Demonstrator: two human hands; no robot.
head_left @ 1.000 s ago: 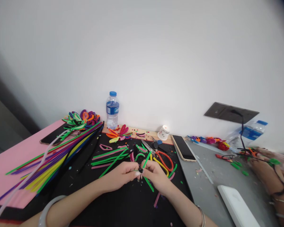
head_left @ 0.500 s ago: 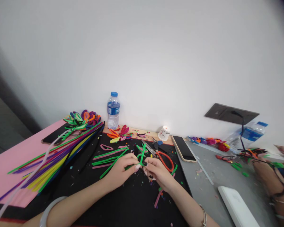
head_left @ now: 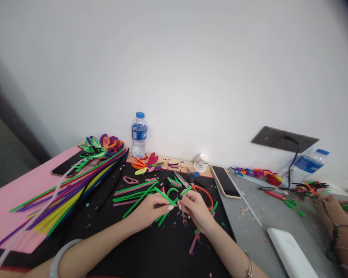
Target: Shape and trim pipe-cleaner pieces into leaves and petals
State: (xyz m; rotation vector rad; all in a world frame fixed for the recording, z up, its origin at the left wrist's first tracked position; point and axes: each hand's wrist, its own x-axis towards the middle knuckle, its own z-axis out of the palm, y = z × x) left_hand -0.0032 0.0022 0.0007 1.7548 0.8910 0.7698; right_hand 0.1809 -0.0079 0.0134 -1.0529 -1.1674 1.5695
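Observation:
Between my hands is a green pipe cleaner, bent into a wide V. My left hand pinches it near the bend, thumb against the fingers. From the other side my right hand grips it between thumb and forefinger. Short green and pink pipe cleaners lie on the black mat left of my left hand. Orange-handled scissors rest just behind my right hand, which partly hides them. A small green curved piece sits behind the fingertips.
Long coloured pipe cleaners lie over pink card at left. A water bottle, a paper cup and a phone stand or lie near the wall. At right are a white power bank and another person's arm.
The green pipe cleaner has gone from an upright strip to a spread V. My hands stay nearly in place. The other person's hand at right has shifted.

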